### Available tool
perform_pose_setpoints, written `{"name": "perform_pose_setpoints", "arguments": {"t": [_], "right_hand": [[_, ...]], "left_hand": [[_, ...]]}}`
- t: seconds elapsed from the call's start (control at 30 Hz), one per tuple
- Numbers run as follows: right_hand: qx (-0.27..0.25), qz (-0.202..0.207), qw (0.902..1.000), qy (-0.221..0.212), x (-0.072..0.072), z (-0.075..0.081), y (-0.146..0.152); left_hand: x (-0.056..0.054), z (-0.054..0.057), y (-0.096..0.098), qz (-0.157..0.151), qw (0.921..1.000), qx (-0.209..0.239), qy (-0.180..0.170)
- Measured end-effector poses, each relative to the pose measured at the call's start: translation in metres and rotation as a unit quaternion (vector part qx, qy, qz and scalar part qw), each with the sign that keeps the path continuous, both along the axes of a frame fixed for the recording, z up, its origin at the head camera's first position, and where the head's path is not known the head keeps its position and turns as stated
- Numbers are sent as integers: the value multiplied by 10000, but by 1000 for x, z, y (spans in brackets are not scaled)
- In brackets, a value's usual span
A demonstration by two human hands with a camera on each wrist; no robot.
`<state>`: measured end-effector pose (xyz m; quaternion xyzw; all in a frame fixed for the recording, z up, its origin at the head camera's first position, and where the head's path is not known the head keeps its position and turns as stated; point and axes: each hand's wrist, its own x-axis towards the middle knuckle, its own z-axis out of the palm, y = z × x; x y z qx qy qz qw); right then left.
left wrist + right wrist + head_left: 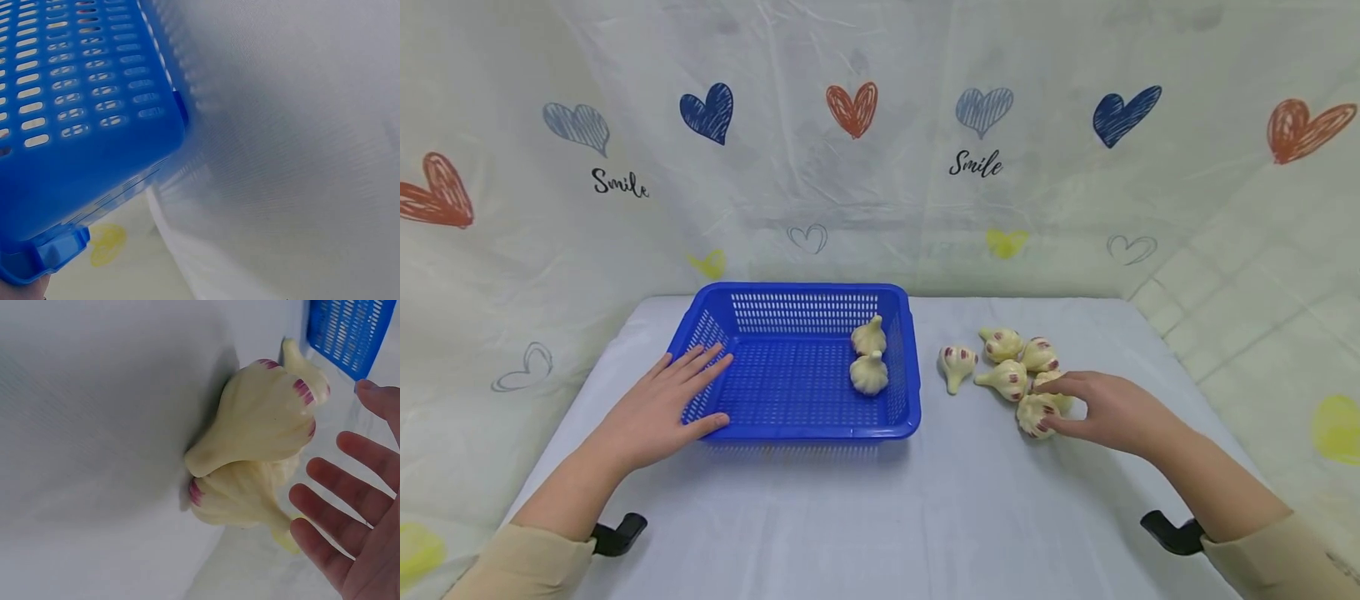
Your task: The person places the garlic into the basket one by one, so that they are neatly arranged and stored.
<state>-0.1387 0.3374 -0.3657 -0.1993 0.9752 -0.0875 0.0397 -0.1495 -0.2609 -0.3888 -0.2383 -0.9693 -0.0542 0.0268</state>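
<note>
A blue plastic basket [808,433] with slotted walls stands on the white-covered table, and two garlic bulbs [868,377] lie inside by its right wall. My left hand [658,408] rests on the basket's left rim with its fingers straight and spread; the left wrist view shows mostly the basket's slotted side [94,144]. Right of the basket lie several purple-streaked garlic bulbs [1003,380]. My right hand [1116,412] is at the nearest garlic bulb [1034,415], fingers apart. In the right wrist view its relaxed fingers stand beside the bulbs [262,419], holding nothing.
A single garlic bulb [957,365] lies between the basket and the cluster. Behind the table [850,525] hangs a pale curtain [910,192] printed with hearts. Black wrist straps [619,535] are on both forearms.
</note>
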Motion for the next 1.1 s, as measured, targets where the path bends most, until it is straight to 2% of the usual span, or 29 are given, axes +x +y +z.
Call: {"name": "perform_pose_setpoints", "arguments": {"t": [0.23,0.57,0.83,1.1], "right_hand": [[-11,-132,9999,23,5,-6,5],[24,-200,9997,-136,2,-21,7],[173,-280,9985,-431,1,-31,3],[-34,-450,9942,-976,4,-35,1]], "left_hand": [[-1,1,2,-12,10000,5,36],[1,3,2,-18,10000,3,53],[1,0,0,-25,10000,3,52],[1,2,0,3,10000,3,-38]]}}
